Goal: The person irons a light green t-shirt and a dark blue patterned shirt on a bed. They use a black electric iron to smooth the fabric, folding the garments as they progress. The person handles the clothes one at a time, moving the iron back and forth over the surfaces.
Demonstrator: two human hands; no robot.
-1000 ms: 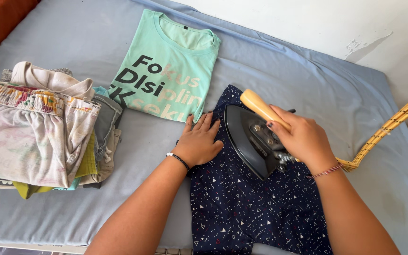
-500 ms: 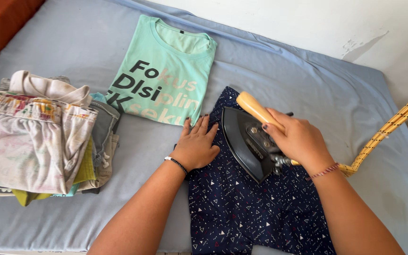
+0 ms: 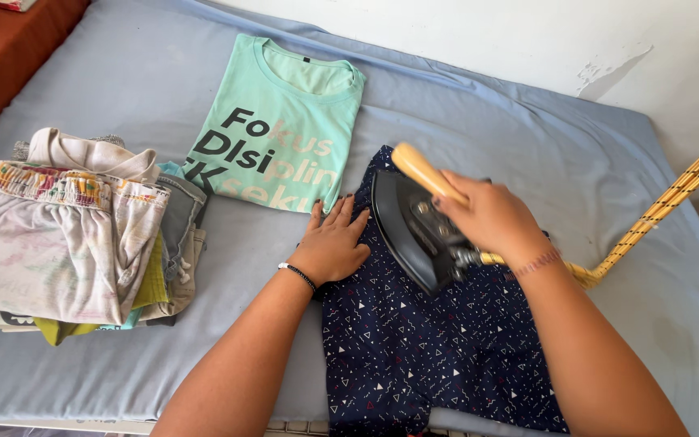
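Head view: navy blue patterned cloth garment (image 3: 430, 348) on grey-blue sheeted bed (image 3: 527, 137). Right hand (image 3: 483, 217), fingers closed around wooden handle of black iron (image 3: 414, 231) resting on garment; left hand (image 3: 335, 243), fingers spread flat, pressing garment's left edge.

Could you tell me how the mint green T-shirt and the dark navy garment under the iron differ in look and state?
The mint green T-shirt is pale with large lettering; the dark navy garment carries a small scattered print. The T-shirt lies folded and untouched, while the navy garment is spread out, pinned by the left hand, with the right hand holding the iron on it. Both lie flat on the blue sheet.
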